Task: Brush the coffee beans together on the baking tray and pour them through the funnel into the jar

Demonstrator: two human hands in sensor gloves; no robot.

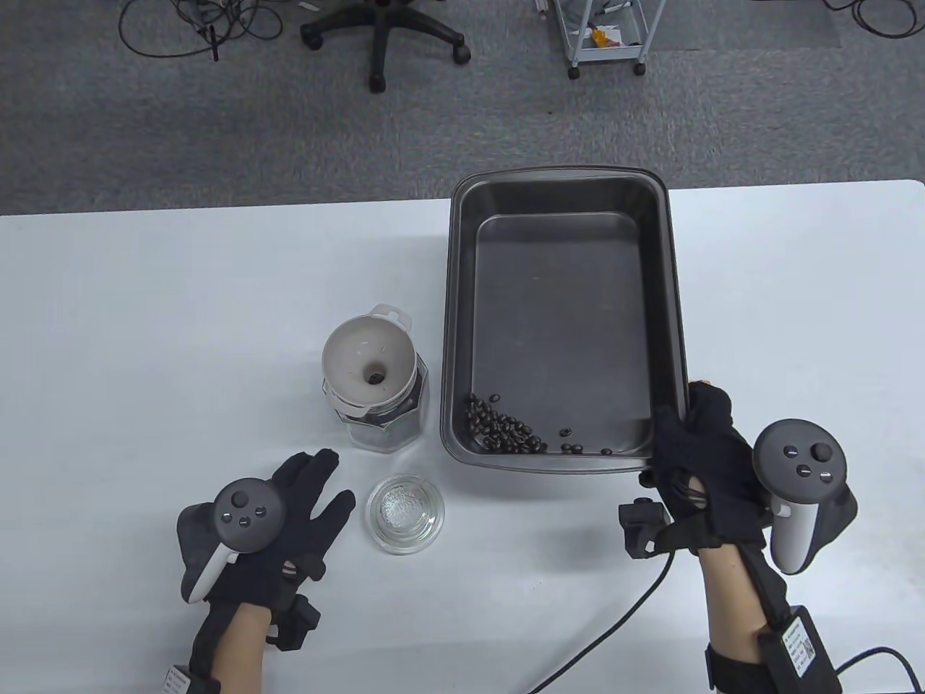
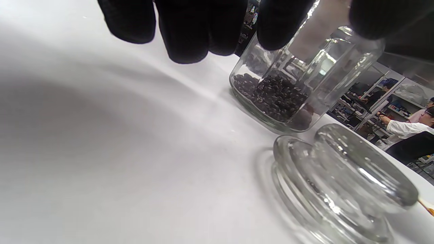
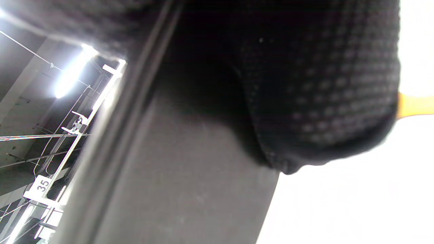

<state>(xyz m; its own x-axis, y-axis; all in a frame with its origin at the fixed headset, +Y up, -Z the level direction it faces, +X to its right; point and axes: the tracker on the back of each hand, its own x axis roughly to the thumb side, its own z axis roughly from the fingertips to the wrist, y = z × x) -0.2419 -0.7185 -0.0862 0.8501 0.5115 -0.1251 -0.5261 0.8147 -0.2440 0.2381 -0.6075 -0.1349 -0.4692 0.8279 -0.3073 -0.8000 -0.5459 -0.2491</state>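
Note:
A dark baking tray [image 1: 462, 303] lies right of centre with a small heap of coffee beans [image 1: 502, 428] in its near left corner and a few stray beans [image 1: 572, 447] beside it. My right hand [image 1: 690, 452] grips the tray's near right corner; up close, a gloved finger [image 3: 322, 101] presses against the tray's wall [image 3: 176, 189]. A white funnel [image 1: 368, 359] sits in the mouth of a glass jar [image 1: 383, 426] [image 2: 288, 91] partly filled with beans. My left hand [image 1: 314, 491] rests flat on the table below the jar, holding nothing.
The jar's glass lid [image 1: 405, 513] [image 2: 339, 179] lies upside down on the table right of my left hand. A cable [image 1: 614, 622] trails from my right wrist. The table's far edge meets grey carpet with an office chair [image 1: 379, 36] and a cart [image 1: 603, 32].

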